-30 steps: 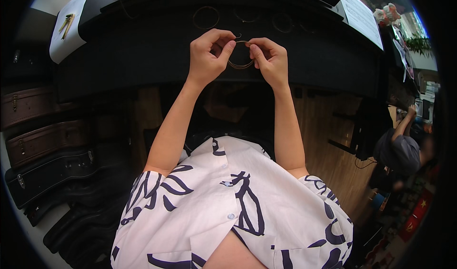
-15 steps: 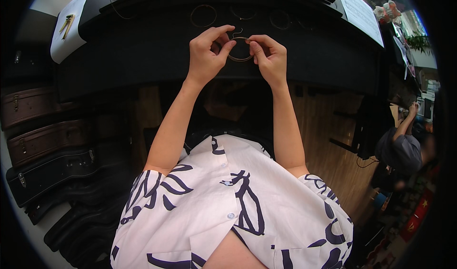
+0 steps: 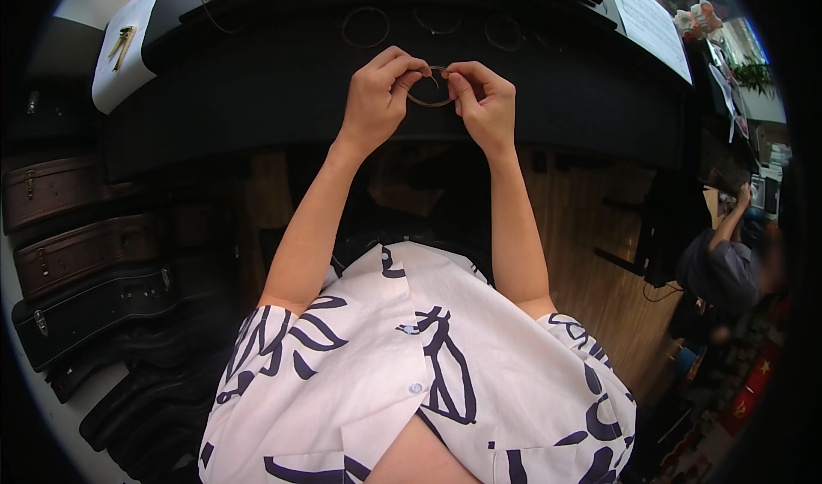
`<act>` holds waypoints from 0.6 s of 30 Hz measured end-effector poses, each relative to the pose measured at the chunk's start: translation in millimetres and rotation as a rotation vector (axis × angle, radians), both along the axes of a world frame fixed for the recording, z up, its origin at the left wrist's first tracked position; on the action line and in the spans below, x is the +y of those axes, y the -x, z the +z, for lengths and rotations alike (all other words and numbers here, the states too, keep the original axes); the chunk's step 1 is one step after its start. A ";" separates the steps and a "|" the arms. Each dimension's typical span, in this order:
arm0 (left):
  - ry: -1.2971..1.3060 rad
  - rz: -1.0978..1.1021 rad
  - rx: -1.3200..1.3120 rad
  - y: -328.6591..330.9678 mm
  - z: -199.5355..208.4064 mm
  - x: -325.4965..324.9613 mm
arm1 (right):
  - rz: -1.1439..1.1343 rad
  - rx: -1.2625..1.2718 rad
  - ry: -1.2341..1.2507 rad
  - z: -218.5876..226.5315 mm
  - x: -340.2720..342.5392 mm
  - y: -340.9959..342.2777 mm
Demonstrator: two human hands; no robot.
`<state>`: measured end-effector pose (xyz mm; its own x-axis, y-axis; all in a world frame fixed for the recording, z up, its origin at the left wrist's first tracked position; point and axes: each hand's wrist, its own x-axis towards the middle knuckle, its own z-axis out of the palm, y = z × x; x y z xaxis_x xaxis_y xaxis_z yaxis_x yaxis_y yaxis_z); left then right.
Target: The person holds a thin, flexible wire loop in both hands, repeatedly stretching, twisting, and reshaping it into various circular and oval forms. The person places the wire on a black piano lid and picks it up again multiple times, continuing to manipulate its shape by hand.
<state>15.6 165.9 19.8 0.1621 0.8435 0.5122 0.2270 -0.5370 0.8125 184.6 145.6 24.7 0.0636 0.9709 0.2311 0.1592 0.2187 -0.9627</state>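
Observation:
A coiled metal string [image 3: 428, 104], like one for an instrument, is held up in front of me over the black table [image 3: 282, 98]. My left hand [image 3: 374, 98] is closed, thumb and fingertips pinching the coil's left side and top. My right hand [image 3: 486, 105] pinches the coil's right side between thumb and fingers. A short loose end of the string curves inside the ring near the left fingertips. Farther back on the table lie other coiled strings, among them a brassy one [image 3: 366, 47] and a silvery one [image 3: 437, 32].
White sheets bearing a brass-coloured clip-like object [image 3: 124, 47] are at the far left. Printed pages [image 3: 655, 34] stand at the far right. Dark instrument cases [image 3: 94, 253] line the left side. Another person in a grey top [image 3: 719, 270] is off to the right.
My left fingers have curled in toward the coil. The string's loose end, which stuck up above the ring, now lies inside it. My right hand has hardly moved.

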 end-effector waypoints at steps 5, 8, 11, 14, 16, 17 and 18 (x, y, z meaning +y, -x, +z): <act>0.018 0.059 0.046 3.6 3.3 -2.3 | 0.022 -0.090 -0.037 -1.5 1.1 1.9; 0.056 0.141 -0.046 4.6 4.0 -2.3 | 0.002 -0.158 -0.076 -1.3 1.5 2.5; 0.088 0.164 -0.121 2.3 3.7 -2.0 | -0.031 -0.027 -0.019 1.2 -0.6 3.1; 0.112 0.138 -0.130 0.7 6.5 -4.3 | -0.029 0.051 0.017 2.4 -1.9 0.9; 0.118 0.130 -0.140 1.3 4.6 -3.8 | -0.031 0.088 0.011 1.8 -1.5 -0.2; 0.118 0.132 -0.133 1.3 4.9 -3.8 | -0.039 0.125 0.004 1.5 -1.0 -0.1; 0.119 0.133 -0.125 1.1 5.4 -4.2 | -0.048 0.162 -0.003 1.2 -0.4 -0.6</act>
